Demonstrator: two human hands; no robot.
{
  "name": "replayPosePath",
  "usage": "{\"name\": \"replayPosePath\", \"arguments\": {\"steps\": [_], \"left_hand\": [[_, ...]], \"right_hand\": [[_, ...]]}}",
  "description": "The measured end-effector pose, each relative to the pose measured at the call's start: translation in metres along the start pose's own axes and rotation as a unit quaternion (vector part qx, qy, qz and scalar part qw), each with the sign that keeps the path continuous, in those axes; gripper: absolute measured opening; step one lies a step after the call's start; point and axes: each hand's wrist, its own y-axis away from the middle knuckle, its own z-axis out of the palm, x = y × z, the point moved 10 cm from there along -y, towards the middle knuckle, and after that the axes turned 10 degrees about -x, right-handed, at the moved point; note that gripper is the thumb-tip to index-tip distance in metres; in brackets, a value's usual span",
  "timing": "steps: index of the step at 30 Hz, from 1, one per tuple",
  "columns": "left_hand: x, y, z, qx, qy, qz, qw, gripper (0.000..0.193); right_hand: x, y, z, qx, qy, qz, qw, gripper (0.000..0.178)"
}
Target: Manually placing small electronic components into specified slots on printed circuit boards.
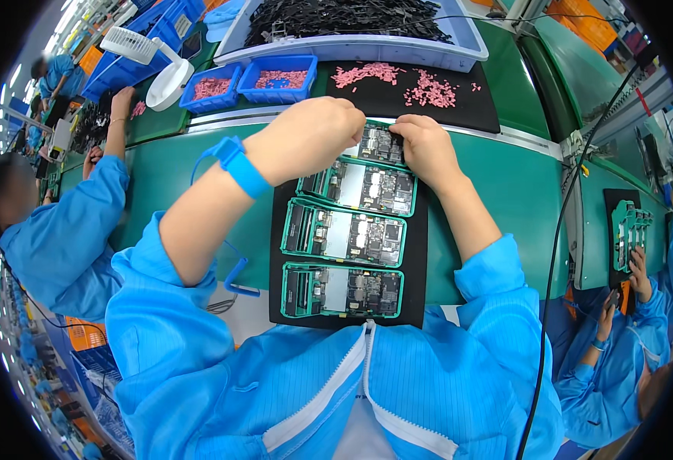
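Observation:
Several opened phone bodies with circuit boards, each in a green frame, lie in a column on a black mat (284,310). The nearest phone body (371,291) and the one beyond it (371,239) lie flat, untouched. At the far end, my hands meet over the farthest phone body (381,146), partly hidden by them. My left hand (313,136), a blue strap on its wrist, is closed in a pinch above its left part. My right hand (426,149) has its fingertips pressed together at the upper right corner. Whatever is between the fingers is too small to make out.
Small pink pieces (432,90) lie scattered on a dark mat (478,111) ahead. Two blue bins (277,93) hold more. Behind stands a large tray (428,50) of black parts. A white fan (171,84) is at left. A black cable (555,253) hangs at right. Co-workers sit on both sides.

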Motion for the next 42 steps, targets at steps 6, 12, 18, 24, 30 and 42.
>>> {"name": "replayPosePath", "arguments": {"steps": [6,12,18,24,30,42], "left_hand": [[0.0,-0.004,0.014,-0.018,-0.011,-0.017,1.0,0.005],[-0.002,-0.005,0.022,-0.02,-0.035,-0.017,0.999,0.004],[-0.017,-0.006,0.04,-0.002,-0.019,-0.045,0.999,0.004],[-0.023,-0.005,0.052,0.013,-0.017,-0.063,0.998,0.003],[-0.02,-0.006,0.048,0.027,-0.011,-0.04,0.999,0.008],[-0.022,-0.003,0.036,0.022,0.069,-0.064,0.995,0.003]], "right_hand": [[-0.022,-0.009,0.006,-0.071,0.141,-0.046,0.986,0.008],[-0.003,-0.023,0.008,-0.122,0.077,-0.001,0.99,0.011],[0.014,-0.021,0.002,-0.121,-0.013,0.049,0.991,0.011],[0.002,-0.031,0.009,-0.127,0.053,0.007,0.99,0.008],[-0.013,-0.038,0.016,-0.143,0.188,-0.061,0.97,0.004],[-0.007,-0.028,0.003,-0.139,0.09,-0.066,0.984,0.011]]}}
